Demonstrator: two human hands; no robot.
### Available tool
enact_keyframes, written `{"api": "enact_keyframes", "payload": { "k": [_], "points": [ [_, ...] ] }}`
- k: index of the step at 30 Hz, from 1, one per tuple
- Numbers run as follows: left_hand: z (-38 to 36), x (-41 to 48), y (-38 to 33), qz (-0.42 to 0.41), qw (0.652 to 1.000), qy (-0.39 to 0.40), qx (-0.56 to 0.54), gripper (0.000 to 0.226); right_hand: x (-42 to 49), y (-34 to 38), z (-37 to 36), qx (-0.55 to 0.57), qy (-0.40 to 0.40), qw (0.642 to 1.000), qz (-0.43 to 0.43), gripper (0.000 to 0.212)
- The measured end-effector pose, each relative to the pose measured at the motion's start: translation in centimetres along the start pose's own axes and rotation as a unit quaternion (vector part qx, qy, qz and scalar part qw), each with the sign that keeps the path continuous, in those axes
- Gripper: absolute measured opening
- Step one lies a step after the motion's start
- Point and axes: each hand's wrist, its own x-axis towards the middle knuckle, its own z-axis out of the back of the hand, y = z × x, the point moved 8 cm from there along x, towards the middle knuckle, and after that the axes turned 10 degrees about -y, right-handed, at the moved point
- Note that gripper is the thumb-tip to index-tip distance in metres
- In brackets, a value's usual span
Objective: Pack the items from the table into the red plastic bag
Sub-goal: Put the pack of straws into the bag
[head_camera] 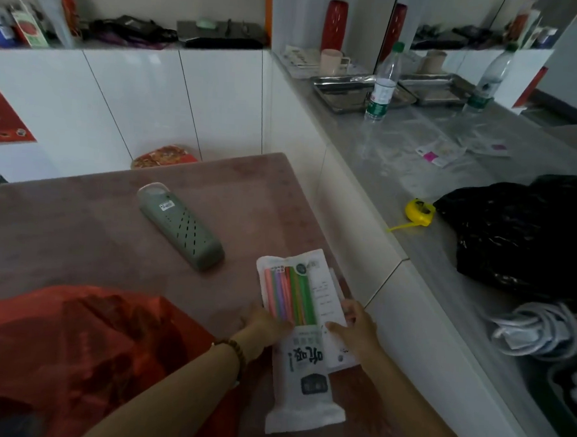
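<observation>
A white packet of coloured straws (pixel 300 307) lies on the brownish table (pixel 77 232) near its right edge, and it seems to rest on a second white packet (pixel 338 354). My left hand (pixel 264 323) grips the packet's left edge. My right hand (pixel 354 327) holds its right edge, thumb on top. The red plastic bag (pixel 79 350) lies crumpled at the table's near left, under my left forearm. A grey-green perforated case (pixel 182 227) lies diagonally in the middle of the table, apart from both hands.
A grey counter (pixel 402 151) runs along the right with a water bottle (pixel 383 82), metal trays (pixel 349 90), a yellow tape measure (pixel 419 211), a black plastic bag (pixel 522 232) and white cables (pixel 540 330). White cabinets stand behind the table.
</observation>
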Motion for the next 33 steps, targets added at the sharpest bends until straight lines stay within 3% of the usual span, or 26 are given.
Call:
{"api": "enact_keyframes", "payload": {
  "k": [3,5,7,10,11,16,19,21,24,27,29,33],
  "points": [
    [-0.2,-0.1,-0.4,-0.008,1.0,-0.012,-0.014,0.062,-0.3,0.6,-0.6,0.022,0.015,1.0,-0.001,0.031],
    [-0.5,-0.6,-1.0,-0.019,1.0,-0.008,-0.023,0.058,-0.4,1.1,-0.5,-0.077,-0.01,0.997,0.02,0.025],
    [-0.8,-0.8,-1.1,-0.021,1.0,-0.018,0.002,0.058,-0.5,1.2,-0.4,-0.125,-0.039,0.991,0.036,0.042],
    [-0.4,-0.9,-1.0,-0.02,0.998,-0.045,0.031,0.059,-0.3,0.9,-0.2,-0.075,-0.044,0.996,-0.002,0.094],
    [-0.4,-0.8,-0.8,-0.022,0.998,-0.042,0.033,0.056,0.0,0.7,-0.2,-0.064,-0.03,0.997,-0.016,0.1],
    [0.2,0.1,-0.7,-0.04,0.998,-0.034,0.037,0.043,-1.0,1.7,-2.3,0.038,0.107,0.992,-0.045,0.068],
    [0.7,-0.2,-0.6,-0.028,0.999,-0.015,0.005,0.032,-2.2,3.5,-3.1,0.114,0.128,0.985,0.006,0.068],
    [1.0,-0.7,-0.9,-0.037,0.999,0.006,-0.01,0.036,-2.9,4.3,-3.1,0.158,0.138,0.977,0.028,0.073],
    [1.4,-2.1,-1.3,-0.035,0.996,0.051,-0.058,0.044,-3.8,4.1,-2.3,0.185,0.13,0.974,-0.018,0.076],
    [2.2,-4.1,-2.5,-0.025,0.99,0.072,-0.116,0.079,-4.8,5.5,-0.2,0.221,0.127,0.967,-0.003,0.077],
    [2.6,-5.6,-3.6,-0.008,0.975,0.134,-0.178,0.098,-5.9,7.6,1.8,0.271,0.129,0.954,0.016,0.07],
    [5.7,-11.2,-8.1,-0.068,0.927,0.243,-0.277,0.033,-10.0,13.6,5.7,0.323,0.151,0.93,0.091,0.066]
  ]
}}
